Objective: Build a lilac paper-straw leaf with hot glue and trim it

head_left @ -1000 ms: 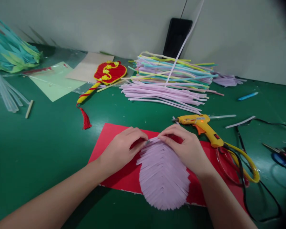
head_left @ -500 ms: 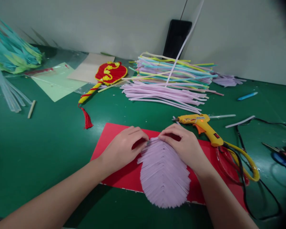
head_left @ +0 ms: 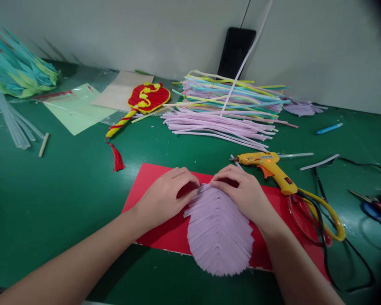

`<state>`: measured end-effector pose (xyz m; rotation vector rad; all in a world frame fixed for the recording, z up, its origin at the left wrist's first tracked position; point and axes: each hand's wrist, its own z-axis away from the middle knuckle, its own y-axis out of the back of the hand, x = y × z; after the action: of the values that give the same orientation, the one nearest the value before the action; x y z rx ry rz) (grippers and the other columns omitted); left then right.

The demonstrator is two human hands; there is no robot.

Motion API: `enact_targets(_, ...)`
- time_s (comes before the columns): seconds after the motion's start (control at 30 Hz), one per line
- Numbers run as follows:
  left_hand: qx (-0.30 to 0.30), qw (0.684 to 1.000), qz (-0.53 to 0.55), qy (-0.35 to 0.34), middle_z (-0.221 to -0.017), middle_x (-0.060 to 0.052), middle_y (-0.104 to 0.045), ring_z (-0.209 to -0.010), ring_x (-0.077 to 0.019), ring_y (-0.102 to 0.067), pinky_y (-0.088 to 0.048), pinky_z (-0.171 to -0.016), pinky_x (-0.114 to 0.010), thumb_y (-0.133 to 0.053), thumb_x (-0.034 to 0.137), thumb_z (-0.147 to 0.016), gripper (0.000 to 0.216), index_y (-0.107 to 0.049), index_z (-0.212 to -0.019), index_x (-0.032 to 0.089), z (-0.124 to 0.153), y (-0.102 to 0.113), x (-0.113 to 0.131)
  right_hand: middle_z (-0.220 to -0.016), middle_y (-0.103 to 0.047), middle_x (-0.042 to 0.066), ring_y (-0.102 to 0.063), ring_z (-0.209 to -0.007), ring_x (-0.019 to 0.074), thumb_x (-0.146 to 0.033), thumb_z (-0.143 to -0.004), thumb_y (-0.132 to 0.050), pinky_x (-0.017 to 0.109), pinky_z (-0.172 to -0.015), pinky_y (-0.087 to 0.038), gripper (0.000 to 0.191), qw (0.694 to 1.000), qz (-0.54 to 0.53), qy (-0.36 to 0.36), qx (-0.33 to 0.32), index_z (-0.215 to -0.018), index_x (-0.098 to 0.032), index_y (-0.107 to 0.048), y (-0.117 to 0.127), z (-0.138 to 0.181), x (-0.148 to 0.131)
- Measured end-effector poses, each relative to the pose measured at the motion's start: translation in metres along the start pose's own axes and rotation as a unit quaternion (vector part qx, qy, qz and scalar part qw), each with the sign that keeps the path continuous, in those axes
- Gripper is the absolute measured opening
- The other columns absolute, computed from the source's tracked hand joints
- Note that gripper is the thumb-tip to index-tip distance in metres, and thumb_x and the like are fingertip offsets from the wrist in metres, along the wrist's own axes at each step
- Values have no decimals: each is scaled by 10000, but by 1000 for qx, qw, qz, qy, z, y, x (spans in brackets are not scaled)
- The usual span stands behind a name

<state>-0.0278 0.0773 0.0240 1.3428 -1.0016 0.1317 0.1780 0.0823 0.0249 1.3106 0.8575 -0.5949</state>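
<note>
A lilac leaf-shaped piece (head_left: 219, 233), built of overlapping pipe-cleaner strips in a herringbone pattern, lies over a red board (head_left: 158, 235) and past its near edge. My left hand (head_left: 169, 195) is closed in a pinch at the piece's upper left edge, by a small dark spot I cannot make out. At the top edge, my right hand (head_left: 241, 190) pinches the strips between thumb and forefinger. Just beyond my right hand lies a yellow hot glue gun (head_left: 269, 163), its orange light lit and a glue stick in its back.
Bundles of pastel pipe cleaners (head_left: 222, 123) lie at the back, before a black phone (head_left: 236, 53) leaning on the wall. A red and yellow fan (head_left: 149, 97) lies left of them. Glue sticks (head_left: 14, 120) are far left; scissors (head_left: 374, 207) and a cable (head_left: 325, 254) are right.
Both hands keep their pinch on the lilac piece with hardly any movement. The view has shifted very slightly.
</note>
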Motion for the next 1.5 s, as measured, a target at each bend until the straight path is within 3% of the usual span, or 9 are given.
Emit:
enact_targets(0.43, -14, 1000, -25, -9, -904, 2, -617, -860, -165, -560, -398, -864, -358, -603, 251, -839, 80, -575, -887, 193, -2, 1, -2, -819, -659, 7, -596, -820, 160, -211, -777, -646, 323, -782, -436, 67, 1000, 3, -7, -10, -734, -232, -693, 0, -1, 3)
enact_targets(1.5, -28, 999, -35, -19, -924, -20, -623, -874, -174, -565, -418, -878, -373, -567, 270, -864, 75, -584, -888, 200, -2, 2, -1, -835, -658, 19, -605, -827, 174, -232, -774, -648, 342, -791, -463, 73, 1000, 26, 8, 1, -761, -248, -718, 0, 1, 2)
